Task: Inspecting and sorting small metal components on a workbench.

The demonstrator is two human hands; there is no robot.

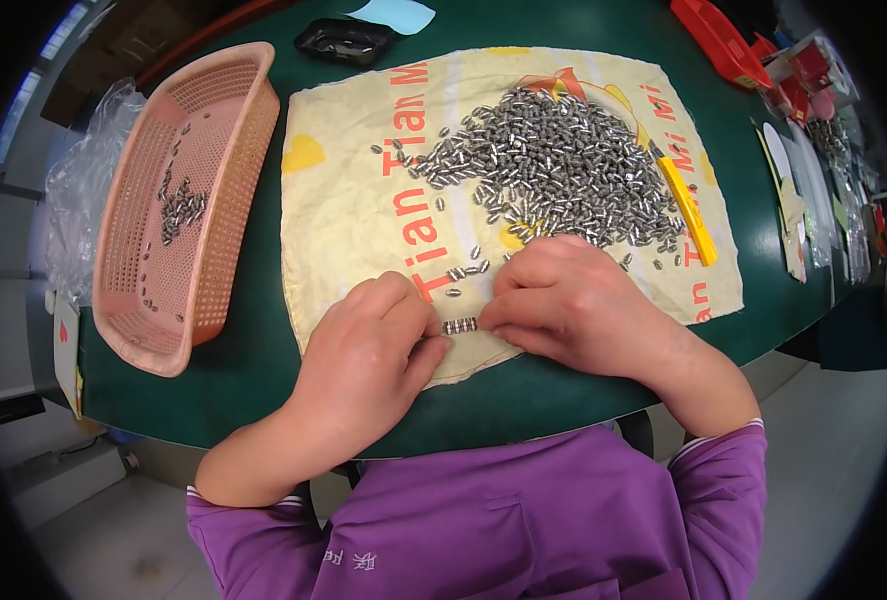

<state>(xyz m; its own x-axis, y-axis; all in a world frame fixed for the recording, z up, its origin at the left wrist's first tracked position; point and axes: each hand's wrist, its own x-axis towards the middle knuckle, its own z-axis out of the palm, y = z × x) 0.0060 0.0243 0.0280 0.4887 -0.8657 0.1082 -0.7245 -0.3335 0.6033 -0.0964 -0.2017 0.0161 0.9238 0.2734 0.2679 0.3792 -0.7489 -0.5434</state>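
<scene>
Between my two hands lies a short row of small silver barrel-shaped metal pieces, lined up side by side on the cream printed cloth. My left hand is closed at the left end of the row, with thumb and forefinger pinched there. At the right end, my right hand has its fingertips pressed together against the row. Just beyond the row, a few loose metal pieces are scattered. A large heap of the same pieces spreads over the far right of the cloth.
A pink perforated plastic basket holds some pieces at the left, beside clear plastic bags. A yellow cutter knife rests at the heap's right edge. Farther off are a black tray and a red tray on the green table.
</scene>
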